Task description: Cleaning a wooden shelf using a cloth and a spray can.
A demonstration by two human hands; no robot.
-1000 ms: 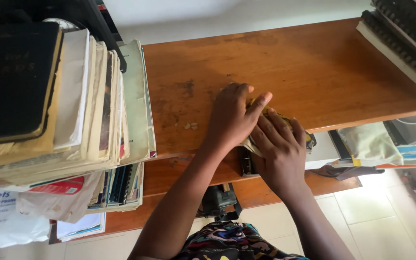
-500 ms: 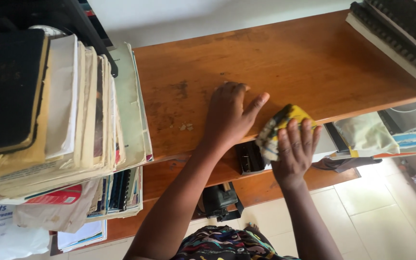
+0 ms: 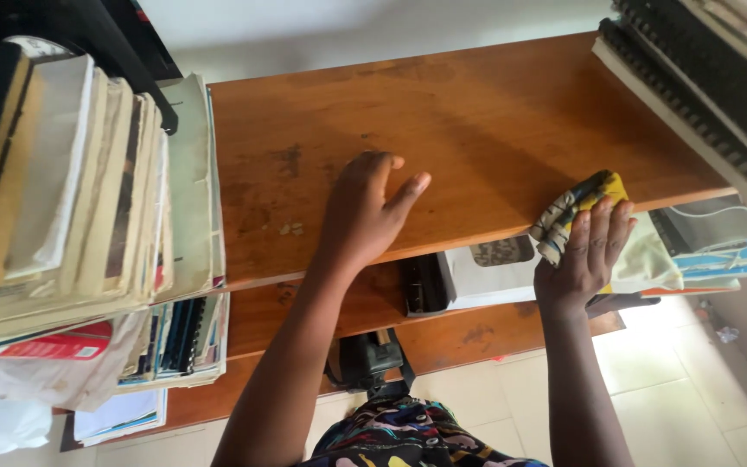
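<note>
My left hand [image 3: 365,212] lies flat, fingers spread, on the brown wooden shelf [image 3: 477,112], near its front edge. My right hand [image 3: 588,255] presses a crumpled yellow and grey cloth [image 3: 577,207] against the shelf's front edge, further right. A few small crumbs [image 3: 290,229] sit on the wood just left of my left hand, beside dark stains.
A leaning stack of old books and papers [image 3: 88,182] fills the shelf's left end. Spiral-bound books [image 3: 702,78] lie at the right end. The lower shelf holds a hole punch [image 3: 425,285], a white box [image 3: 490,272] and folders [image 3: 711,246]. Tiled floor lies below.
My right hand has slid the cloth to the right along the shelf's front edge, away from my left hand. The left hand has stayed flat on the wood.
</note>
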